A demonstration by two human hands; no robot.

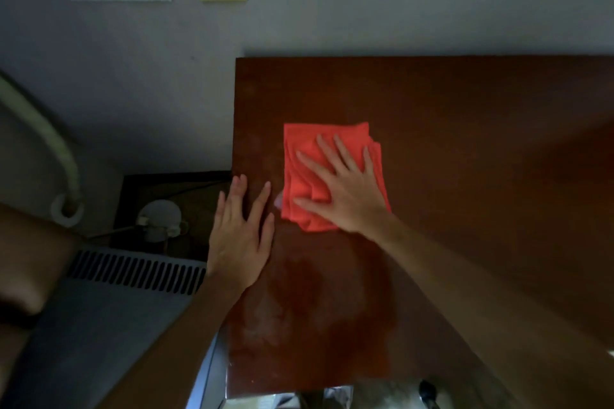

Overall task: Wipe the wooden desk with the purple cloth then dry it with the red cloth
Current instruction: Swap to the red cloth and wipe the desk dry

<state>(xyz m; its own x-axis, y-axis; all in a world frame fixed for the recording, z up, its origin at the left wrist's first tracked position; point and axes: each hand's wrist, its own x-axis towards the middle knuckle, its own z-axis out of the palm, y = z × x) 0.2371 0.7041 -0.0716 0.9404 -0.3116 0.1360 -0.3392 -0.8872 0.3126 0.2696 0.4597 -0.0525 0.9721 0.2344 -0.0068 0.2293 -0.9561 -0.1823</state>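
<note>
Pressing the folded red cloth (332,176) flat, the right hand (345,189) lies fingers spread; the left hand (239,236) rests spread on the counter (465,143) edge.

— How do the hands lie?
— The right hand (342,189) is flat, palm down, fingers spread and straight, forearm running back to the lower right.
— And the other?
— The left hand (241,236) lies flat too, fingers straight, beside it.
</note>
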